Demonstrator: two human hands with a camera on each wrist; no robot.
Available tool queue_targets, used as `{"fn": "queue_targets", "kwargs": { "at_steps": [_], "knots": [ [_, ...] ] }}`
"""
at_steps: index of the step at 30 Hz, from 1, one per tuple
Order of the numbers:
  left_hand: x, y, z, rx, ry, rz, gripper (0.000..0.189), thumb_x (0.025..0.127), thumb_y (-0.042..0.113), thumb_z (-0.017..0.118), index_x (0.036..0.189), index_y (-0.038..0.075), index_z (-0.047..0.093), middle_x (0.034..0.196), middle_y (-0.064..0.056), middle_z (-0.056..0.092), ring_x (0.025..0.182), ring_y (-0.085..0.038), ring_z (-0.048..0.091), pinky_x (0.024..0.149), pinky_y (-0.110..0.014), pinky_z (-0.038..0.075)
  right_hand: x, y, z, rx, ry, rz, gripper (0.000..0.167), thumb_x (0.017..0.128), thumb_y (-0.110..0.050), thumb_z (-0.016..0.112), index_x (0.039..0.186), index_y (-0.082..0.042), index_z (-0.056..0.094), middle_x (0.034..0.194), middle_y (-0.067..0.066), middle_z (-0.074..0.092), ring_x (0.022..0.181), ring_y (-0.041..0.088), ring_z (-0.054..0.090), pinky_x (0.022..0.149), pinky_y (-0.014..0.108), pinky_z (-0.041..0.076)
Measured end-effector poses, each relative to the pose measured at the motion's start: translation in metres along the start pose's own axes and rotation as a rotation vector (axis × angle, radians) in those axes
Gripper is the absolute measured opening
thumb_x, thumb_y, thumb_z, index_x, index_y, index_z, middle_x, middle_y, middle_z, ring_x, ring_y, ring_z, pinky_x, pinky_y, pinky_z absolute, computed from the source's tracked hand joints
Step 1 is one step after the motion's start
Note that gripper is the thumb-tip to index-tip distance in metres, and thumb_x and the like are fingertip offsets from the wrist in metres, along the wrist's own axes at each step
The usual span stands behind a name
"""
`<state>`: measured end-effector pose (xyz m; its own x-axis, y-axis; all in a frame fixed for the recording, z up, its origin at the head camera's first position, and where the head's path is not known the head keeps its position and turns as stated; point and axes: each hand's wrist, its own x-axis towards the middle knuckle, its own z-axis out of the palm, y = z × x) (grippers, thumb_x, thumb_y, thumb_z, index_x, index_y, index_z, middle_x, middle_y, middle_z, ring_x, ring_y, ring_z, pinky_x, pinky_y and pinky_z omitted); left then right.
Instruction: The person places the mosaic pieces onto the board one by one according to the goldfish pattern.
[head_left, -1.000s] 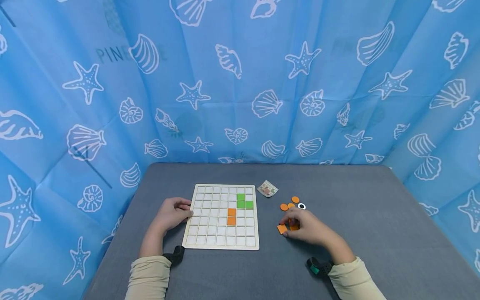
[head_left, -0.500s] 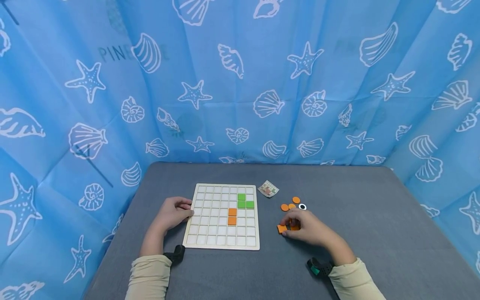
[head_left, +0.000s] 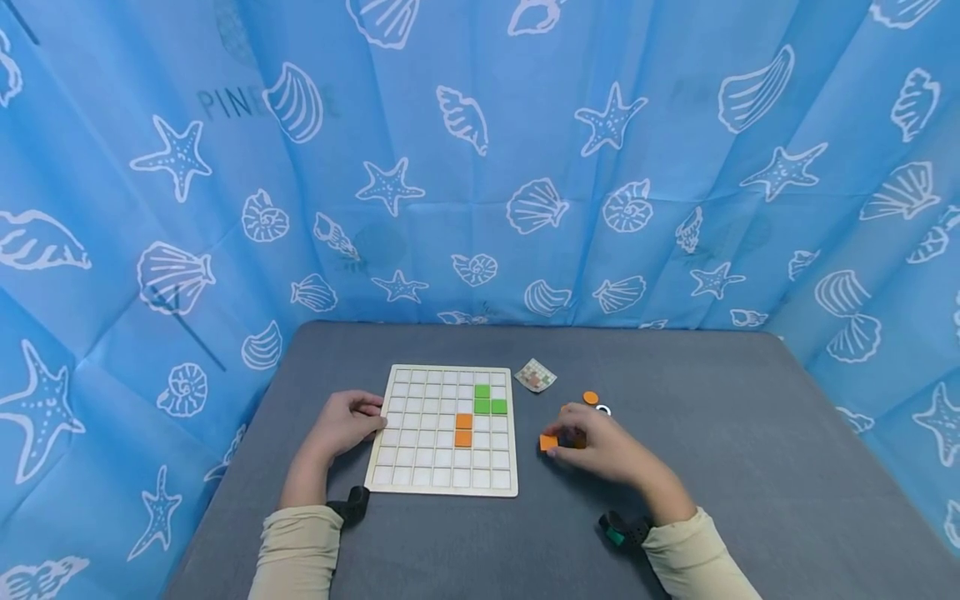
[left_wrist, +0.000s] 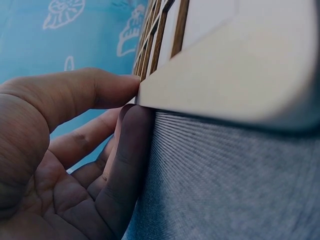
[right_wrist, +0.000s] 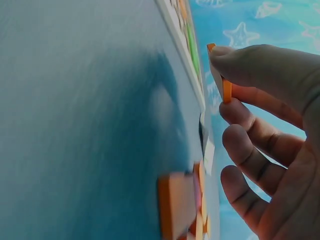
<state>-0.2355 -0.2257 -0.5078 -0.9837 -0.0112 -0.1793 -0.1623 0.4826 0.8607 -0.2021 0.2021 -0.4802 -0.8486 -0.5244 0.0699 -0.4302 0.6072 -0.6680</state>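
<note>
My left hand [head_left: 341, 425] pinches the left edge of a pale wooden grid board [head_left: 442, 492], thumb on the rim and a finger against its side in the left wrist view. Two orange square tiles [head_left: 463, 430] sit stacked in one column of the grid, with several green tiles [head_left: 482, 392] up and to their right. Between thumb and forefinger my right hand [head_left: 603, 446] holds an orange square tile [right_wrist: 227, 91] above the table, its other fingers loosely bent. Another orange tile [right_wrist: 175, 205] lies below, partly hidden by the hand in the head view.
A small patterned card [head_left: 535, 376] lies past the board's upper right corner. An orange disc [head_left: 591, 397] and a white ring [head_left: 598, 408] lie behind my right hand. The grey table [head_left: 465, 550] backs onto a blue shell-print curtain [head_left: 465, 233].
My right hand has picked up an orange tile and moved slightly left and away from me, toward the board. My left hand stays at the board's edge.
</note>
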Motion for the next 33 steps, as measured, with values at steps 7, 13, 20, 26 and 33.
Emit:
{"fn": "queue_targets", "kwargs": {
  "at_steps": [7,13,20,26,33],
  "knots": [
    [0.0,-0.002,-0.001,0.0,0.001,-0.009,0.036,0.094,0.005,0.076,0.128,-0.004,0.07,0.108,-0.016,0.07,0.084,-0.019,0.07,0.075,-0.036,0.064,0.022,-0.019,0.016,-0.001,-0.017,-0.036,0.023,0.093,-0.02,0.083,0.115,-0.014,0.08,0.096,0.0,0.065,0.081,0.012,0.055,0.066,0.023,0.046],
    [0.002,-0.003,0.0,-0.009,0.004,-0.002,0.036,0.093,0.004,0.076,0.128,-0.003,0.07,0.108,-0.017,0.07,0.084,-0.019,0.07,0.075,-0.036,0.065,0.042,-0.035,0.034,0.001,-0.032,-0.066,0.021,0.093,-0.02,0.083,0.113,-0.014,0.079,0.098,0.003,0.065,0.081,0.014,0.057,0.067,0.022,0.047],
    [0.003,-0.003,0.001,-0.006,0.01,-0.007,0.036,0.093,0.004,0.076,0.128,-0.003,0.07,0.107,-0.016,0.07,0.084,-0.019,0.07,0.075,-0.036,0.065,0.06,-0.05,0.056,0.001,-0.1,-0.122,0.016,0.094,-0.021,0.083,0.108,-0.015,0.079,0.102,-0.001,0.068,0.085,0.017,0.061,0.073,0.023,0.052],
    [0.002,-0.003,0.001,-0.011,0.01,-0.018,0.036,0.093,0.004,0.076,0.128,-0.003,0.071,0.107,-0.016,0.07,0.084,-0.019,0.07,0.075,-0.036,0.065,0.069,-0.06,0.068,-0.052,-0.119,-0.145,0.015,0.093,-0.021,0.084,0.106,-0.015,0.078,0.101,-0.002,0.069,0.086,0.014,0.06,0.076,0.024,0.053],
    [0.003,-0.003,0.001,-0.013,0.011,-0.015,0.036,0.093,0.003,0.076,0.128,-0.003,0.07,0.107,-0.016,0.07,0.084,-0.018,0.07,0.075,-0.036,0.065,0.074,-0.065,0.075,-0.074,-0.116,-0.115,0.017,0.09,-0.018,0.086,0.103,-0.013,0.077,0.099,-0.001,0.068,0.084,0.014,0.059,0.073,0.025,0.05]
  ]
}}
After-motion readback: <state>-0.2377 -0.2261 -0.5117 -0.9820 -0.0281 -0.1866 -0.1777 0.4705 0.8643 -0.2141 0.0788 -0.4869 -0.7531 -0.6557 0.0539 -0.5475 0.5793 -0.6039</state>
